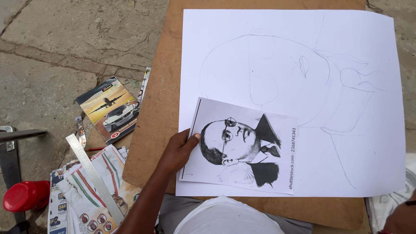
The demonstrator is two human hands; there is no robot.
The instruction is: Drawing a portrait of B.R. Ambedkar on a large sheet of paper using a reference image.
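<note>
My left hand (pixel 180 149) grips the left edge of a black-and-white printed portrait (pixel 242 145), thumb on top. The print lies on the lower left of a large white sheet (pixel 368 130) that carries a faint pencil outline of a head and collar. The sheet rests on a brown cardboard board (pixel 156 108). Only a small part of my right hand (pixel 401 216) shows at the bottom right corner, and I cannot tell what it holds.
On the concrete floor to the left lie a notebook with a car and plane cover (pixel 108 110), a metal ruler (pixel 93 175) across folded newspapers (pixel 82 195), a red pencil (pixel 96 148) and a red cap (pixel 26 195).
</note>
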